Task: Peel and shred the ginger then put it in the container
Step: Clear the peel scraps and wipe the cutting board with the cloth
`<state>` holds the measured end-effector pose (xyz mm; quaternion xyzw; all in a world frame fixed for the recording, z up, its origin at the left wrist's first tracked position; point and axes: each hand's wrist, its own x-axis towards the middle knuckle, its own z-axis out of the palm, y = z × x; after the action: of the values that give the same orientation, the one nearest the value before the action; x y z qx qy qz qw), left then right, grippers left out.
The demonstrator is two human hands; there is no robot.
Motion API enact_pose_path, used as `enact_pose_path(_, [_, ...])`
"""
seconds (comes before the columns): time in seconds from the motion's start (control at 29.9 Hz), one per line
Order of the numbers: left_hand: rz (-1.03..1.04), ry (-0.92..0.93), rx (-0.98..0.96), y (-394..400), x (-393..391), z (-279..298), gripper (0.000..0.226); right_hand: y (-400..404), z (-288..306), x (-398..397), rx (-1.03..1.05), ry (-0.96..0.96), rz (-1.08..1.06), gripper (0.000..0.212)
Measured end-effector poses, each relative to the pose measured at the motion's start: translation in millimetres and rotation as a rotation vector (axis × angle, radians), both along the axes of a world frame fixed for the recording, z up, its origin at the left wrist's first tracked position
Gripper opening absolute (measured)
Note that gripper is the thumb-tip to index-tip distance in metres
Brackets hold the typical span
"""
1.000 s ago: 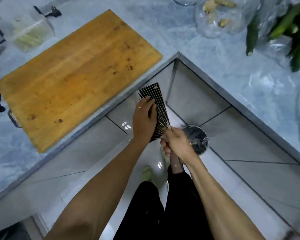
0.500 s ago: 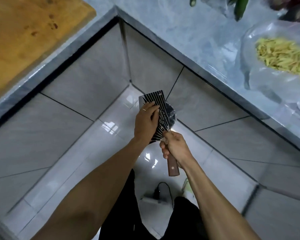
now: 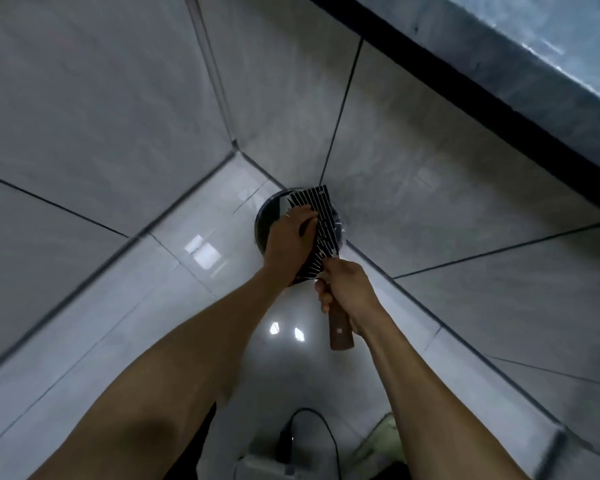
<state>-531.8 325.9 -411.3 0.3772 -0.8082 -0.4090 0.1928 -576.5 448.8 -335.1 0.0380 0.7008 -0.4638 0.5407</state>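
With the cleaver (image 3: 317, 233) held over the floor bin (image 3: 267, 223), right hand (image 3: 347, 289) grips its handle, left hand (image 3: 290, 237) lies flat on the blade, likely wiping off scraps; no ginger or container in view.

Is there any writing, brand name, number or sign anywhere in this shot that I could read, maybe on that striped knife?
None can be read.
The cleaver, its striped blade under the left hand and its wooden handle gripped by the right hand, shows no lettering.
The round bin below, the tiled floor and the counter edge show no writing either.
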Motion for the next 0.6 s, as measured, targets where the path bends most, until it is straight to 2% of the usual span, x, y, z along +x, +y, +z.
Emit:
enact_pose_path(0.27, [-0.155,-0.004,-0.104,-23.7,-36.3,-94.2,0.018,-6.7,-76.9,-35.2,0.037,0.091,0.039,0.021])
enact_pose_path(0.37, [-0.081,-0.067,-0.100,-31.7,-34.4,-118.3,0.020,-4.6,-85.5,-46.4,0.052,0.132,0.064,0.022])
enact_pose_path(0.43, [0.064,-0.145,-0.029,-41.7,-27.0,-124.7,0.023,-5.5,-86.7,-54.5,0.067,0.158,0.089,0.023])
enact_pose_path(0.5, [0.139,-0.148,0.006,-46.6,-20.0,-122.1,0.023,-7.5,-86.2,-61.9,0.080,0.194,0.125,0.023])
enact_pose_path(0.6, [0.033,-0.091,-0.062,-42.0,-13.0,-109.1,0.025,-13.0,-83.1,-68.6,0.100,0.248,0.179,0.024])
